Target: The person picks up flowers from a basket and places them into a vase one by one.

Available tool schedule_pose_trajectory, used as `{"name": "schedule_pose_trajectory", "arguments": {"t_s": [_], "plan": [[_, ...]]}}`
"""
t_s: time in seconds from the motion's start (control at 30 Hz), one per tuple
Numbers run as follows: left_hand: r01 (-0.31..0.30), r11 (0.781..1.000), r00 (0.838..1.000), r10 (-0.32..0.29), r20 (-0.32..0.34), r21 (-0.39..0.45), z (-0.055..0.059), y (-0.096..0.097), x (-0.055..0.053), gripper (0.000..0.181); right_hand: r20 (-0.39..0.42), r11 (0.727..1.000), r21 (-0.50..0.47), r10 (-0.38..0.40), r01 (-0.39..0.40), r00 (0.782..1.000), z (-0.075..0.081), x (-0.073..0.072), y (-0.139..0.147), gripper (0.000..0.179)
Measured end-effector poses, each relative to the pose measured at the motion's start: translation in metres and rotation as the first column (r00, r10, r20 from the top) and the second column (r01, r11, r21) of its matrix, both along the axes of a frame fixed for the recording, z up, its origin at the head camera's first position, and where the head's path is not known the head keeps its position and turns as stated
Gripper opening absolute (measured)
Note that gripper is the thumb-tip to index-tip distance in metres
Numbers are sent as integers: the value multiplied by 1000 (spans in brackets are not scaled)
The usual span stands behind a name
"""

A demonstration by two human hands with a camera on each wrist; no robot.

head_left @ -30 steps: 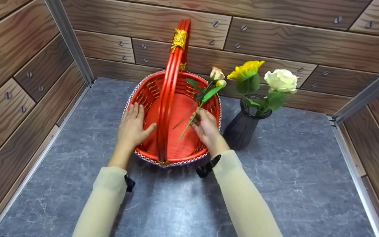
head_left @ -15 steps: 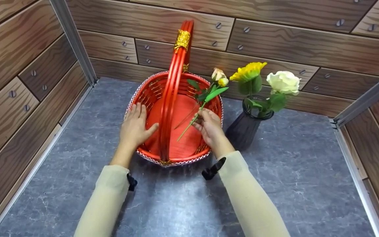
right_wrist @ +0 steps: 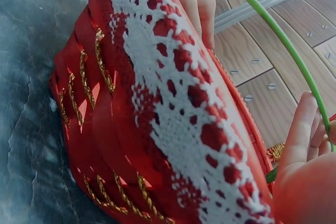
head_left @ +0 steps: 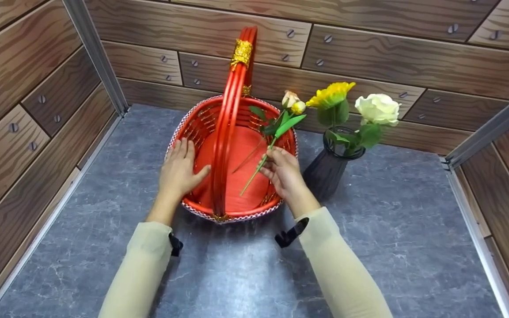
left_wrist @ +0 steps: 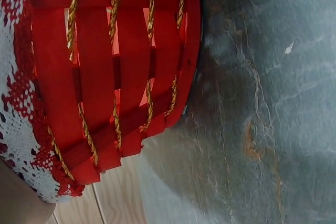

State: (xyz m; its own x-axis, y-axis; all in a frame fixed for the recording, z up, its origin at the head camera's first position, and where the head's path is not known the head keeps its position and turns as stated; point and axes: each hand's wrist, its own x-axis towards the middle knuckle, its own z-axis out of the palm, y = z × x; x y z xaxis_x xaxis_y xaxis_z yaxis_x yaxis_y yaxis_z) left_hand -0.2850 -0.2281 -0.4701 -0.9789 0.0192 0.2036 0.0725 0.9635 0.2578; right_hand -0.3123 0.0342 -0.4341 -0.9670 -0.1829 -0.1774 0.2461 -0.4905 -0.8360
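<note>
A red woven basket (head_left: pixel 191 208) with a tall arched handle and lace trim stands upright in the head view. My left hand (head_left: pixel 178 173) rests on its left rim, fingers fairly straight and thumb spread inward. Over the basket's right side, my right hand (head_left: pixel 284 171) pinches the green stem of a yellow tulip (head_left: pixel 286 126), its bud pointing up and away. A peach rose (head_left: pixel 290 98) leans inside against the basket's far right rim, partly behind the tulip. In the right wrist view the tulip's bare stem end (right_wrist: pixel 278 27) shows above the fingers.
Right of the basket stands a dark vase (head_left: pixel 328 170) holding a yellow flower (head_left: pixel 332 95) and a white rose (head_left: pixel 378 108). Wood-patterned walls (head_left: pixel 369 57) enclose the grey marbled tabletop (head_left: pixel 237 274) at the back and both sides.
The tulip has tilted a little, its bud shifting slightly down beside the peach rose, and my right wrist has moved slightly right and nearer. My left hand stays on the rim.
</note>
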Motion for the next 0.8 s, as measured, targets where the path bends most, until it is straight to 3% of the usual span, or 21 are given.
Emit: {"name": "schedule_pose_trajectory", "arguments": {"t_s": [0.37,0.8], "plan": [[0,1000,1000,0,-11,-9,-2,-2,1,88,9,1000,16,3,-4,1000,11,13,13,6],[-2,1000,1000,2,-2,-1,-2,0,0,86,-41,998,35,57,-56,998,22,26,31,12]]}}
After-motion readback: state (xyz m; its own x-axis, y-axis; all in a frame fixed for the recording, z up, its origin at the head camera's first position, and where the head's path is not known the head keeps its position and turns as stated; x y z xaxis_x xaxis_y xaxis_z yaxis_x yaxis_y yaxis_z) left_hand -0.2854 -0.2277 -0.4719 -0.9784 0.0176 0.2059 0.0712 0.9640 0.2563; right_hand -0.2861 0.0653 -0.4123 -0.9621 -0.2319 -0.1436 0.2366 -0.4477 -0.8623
